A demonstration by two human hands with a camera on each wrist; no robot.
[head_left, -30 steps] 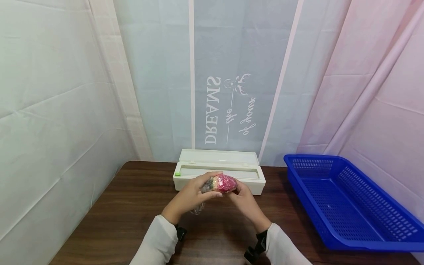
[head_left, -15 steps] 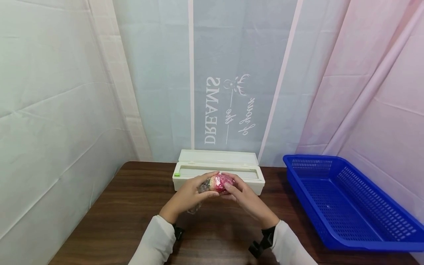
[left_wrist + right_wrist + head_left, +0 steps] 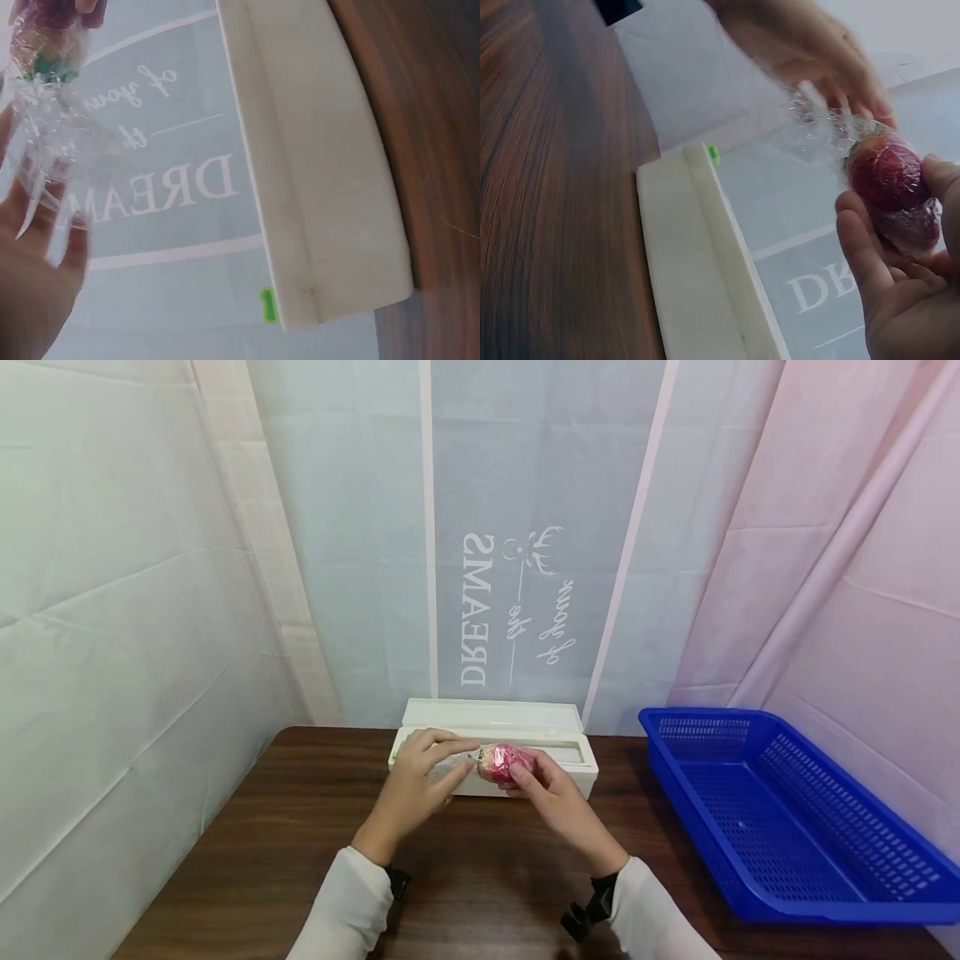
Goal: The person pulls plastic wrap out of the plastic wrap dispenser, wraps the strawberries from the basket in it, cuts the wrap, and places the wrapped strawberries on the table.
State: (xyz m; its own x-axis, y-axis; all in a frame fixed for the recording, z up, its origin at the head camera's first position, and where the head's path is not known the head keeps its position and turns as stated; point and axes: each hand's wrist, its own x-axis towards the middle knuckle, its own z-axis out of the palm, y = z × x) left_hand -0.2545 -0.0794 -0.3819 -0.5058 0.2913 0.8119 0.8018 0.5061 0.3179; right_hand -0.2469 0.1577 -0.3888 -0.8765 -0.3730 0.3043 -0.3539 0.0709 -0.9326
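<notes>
A red fruit (image 3: 501, 764) with a pale shoulder and green leafy top is wrapped in clear film. My right hand (image 3: 551, 789) holds its red end between thumb and fingers, above the front of a long white box (image 3: 491, 787). At the green end, my left hand (image 3: 416, 781) has its fingers extended and spread around the loose film. In the left wrist view this crumpled film tail (image 3: 64, 135) hangs out past the leaves and lies among the left fingers. The right wrist view shows the red side of the fruit under tight, shiny film.
The white box's lid (image 3: 495, 715) stands raised at the back, and a green tab (image 3: 268, 305) sits at its left end. On the right of the brown wooden table (image 3: 300, 860) is a blue plastic basket (image 3: 720, 852). Cloth curtains (image 3: 360, 527) close off the back and sides.
My left hand has let go of the green end, its fingers opening and moving up and left. My right hand grips the red end, its thumb now on top.
</notes>
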